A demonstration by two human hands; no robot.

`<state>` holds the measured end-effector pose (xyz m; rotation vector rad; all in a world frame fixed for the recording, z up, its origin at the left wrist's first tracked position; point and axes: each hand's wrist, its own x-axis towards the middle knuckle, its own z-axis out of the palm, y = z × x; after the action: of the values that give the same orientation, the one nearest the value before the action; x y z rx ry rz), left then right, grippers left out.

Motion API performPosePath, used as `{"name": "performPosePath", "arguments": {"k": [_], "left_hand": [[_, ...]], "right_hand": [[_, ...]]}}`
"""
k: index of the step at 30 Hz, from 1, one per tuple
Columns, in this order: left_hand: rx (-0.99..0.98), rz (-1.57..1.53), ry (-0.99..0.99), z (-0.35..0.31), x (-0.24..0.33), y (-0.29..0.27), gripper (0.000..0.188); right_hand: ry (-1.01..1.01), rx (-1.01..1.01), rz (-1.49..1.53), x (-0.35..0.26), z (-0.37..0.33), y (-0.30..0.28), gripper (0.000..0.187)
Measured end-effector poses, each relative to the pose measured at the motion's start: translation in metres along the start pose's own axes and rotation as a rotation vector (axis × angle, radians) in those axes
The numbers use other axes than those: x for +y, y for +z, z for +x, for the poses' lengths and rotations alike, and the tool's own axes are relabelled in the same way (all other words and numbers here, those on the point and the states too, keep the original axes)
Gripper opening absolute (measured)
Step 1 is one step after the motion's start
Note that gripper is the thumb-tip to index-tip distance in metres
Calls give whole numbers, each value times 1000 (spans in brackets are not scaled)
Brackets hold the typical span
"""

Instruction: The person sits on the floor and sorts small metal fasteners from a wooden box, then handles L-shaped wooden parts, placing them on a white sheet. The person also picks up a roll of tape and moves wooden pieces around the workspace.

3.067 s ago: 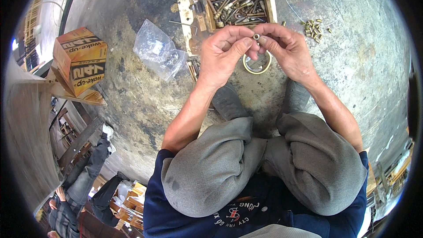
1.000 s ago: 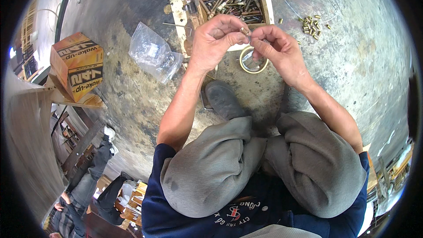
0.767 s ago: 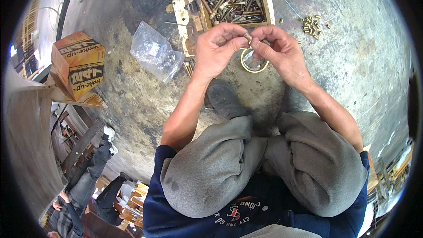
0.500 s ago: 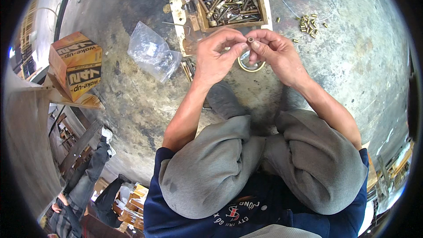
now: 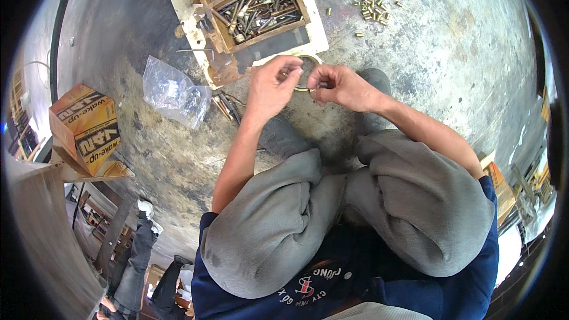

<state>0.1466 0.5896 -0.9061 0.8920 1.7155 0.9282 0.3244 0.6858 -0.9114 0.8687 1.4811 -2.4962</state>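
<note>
My left hand (image 5: 274,85) hovers over the floor in front of my knees, its thumb and fingers drawn together; whatever is between them cannot be made out. Just to its right, my right hand (image 5: 342,89) pinches with thumb and forefinger near a tape-like ring, and its fingers hide what they hold. The two hands are a small gap apart. Below and between them lies the pale ring (image 5: 304,89), partly covered. Small brass-coloured cylinders (image 5: 373,9) lie in a loose cluster farther off to the right, with a few strays beside them.
A wooden box (image 5: 269,37) of bolts and bits stands on a worn white board (image 5: 319,34). Left of it lie a hex key (image 5: 195,50), a clear plastic bag (image 5: 172,92) and several metal tools (image 5: 224,106). An orange carton (image 5: 89,130) stands at far left; another person's legs (image 5: 135,255) show lower left.
My hands, earlier together around a small round metal piece, have parted. That piece no longer shows. The view has shifted, so the box and cylinders appear farther left.
</note>
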Motion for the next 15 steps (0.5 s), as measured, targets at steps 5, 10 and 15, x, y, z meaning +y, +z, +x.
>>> {"name": "performPosePath", "arguments": {"k": [5,10,15], "left_hand": [[-129,196,94,22,-1,36,21],[-186,373,244,45,1,69,22],[-102,547,291,61,10,88,27]], "right_hand": [[32,121,44,17,-33,-11,15],[71,282,92,9,-69,-26,17],[48,424,243,24,-98,-32,15]]}}
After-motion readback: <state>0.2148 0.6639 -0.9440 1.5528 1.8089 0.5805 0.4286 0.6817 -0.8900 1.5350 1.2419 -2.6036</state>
